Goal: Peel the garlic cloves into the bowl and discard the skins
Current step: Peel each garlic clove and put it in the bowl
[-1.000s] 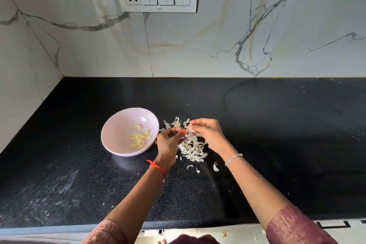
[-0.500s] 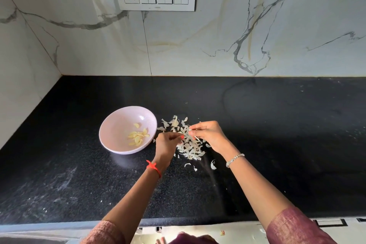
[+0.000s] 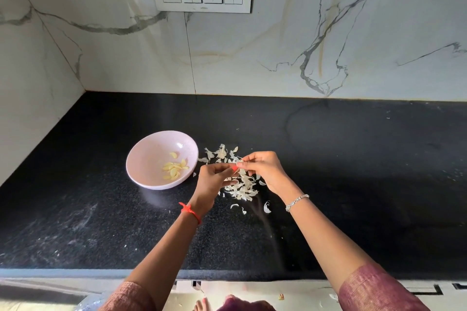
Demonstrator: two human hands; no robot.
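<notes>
Now, pale peeled cloves (image 3: 174, 169), papery white skins (image 3: 242, 187)

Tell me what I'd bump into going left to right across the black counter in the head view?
Pink bowl with peeled cloves → left hand → right hand; the hands pinch a garlic clove between them.

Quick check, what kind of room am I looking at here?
Most likely a home kitchen: black stone countertop against a marble-look wall, with a bowl of peeled garlic cloves.
</notes>
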